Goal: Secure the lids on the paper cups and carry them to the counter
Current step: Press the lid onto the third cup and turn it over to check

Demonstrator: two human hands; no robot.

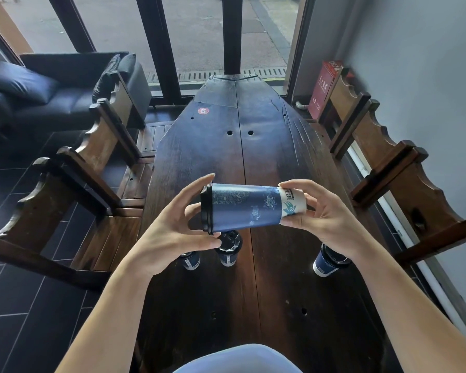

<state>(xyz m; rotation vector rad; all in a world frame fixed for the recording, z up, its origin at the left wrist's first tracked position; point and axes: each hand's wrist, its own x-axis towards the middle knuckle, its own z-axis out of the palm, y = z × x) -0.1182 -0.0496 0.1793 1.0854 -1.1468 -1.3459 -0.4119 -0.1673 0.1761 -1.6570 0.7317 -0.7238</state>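
A blue patterned paper cup lies sideways in the air above the dark wooden table, its black lid pointing left. My left hand curls around the lid end, fingers and thumb on the lid's rim. My right hand holds the cup's white base end. Below them three more blue cups stand on the table: one with a black lid, one partly hidden behind my left hand, and one at the right with a dark top.
Heavy wooden chairs flank the table, two on the left and two on the right. A dark sofa sits at far left. A red box stands by the window. A red number sticker marks the table's far end.
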